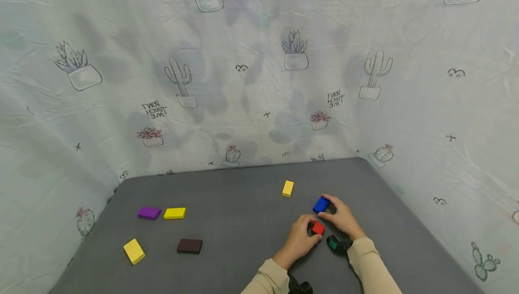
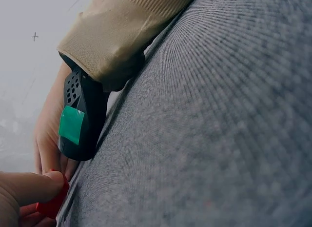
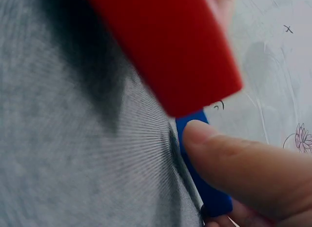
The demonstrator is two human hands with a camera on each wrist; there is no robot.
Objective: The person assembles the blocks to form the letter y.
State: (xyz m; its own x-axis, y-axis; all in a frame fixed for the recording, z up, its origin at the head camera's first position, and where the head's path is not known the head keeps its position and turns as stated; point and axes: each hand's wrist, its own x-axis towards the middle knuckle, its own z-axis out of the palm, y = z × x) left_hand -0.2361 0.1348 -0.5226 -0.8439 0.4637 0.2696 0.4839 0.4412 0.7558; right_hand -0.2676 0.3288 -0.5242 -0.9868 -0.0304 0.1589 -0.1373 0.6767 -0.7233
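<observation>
My left hand pinches a red block between thumb and fingers, low over the grey surface. Just beyond it, my right hand grips a blue block, thumb on the near end and fingers at the far end. In the right wrist view the red block looms large and close, partly covering the blue block, where the thumb presses on the blue side. The left wrist view shows the left thumb against the red block.
A yellow block lies beyond the hands. To the left are a purple block, a second yellow block, a third yellow block and a dark brown block. Cactus-printed cloth hangs around the grey table.
</observation>
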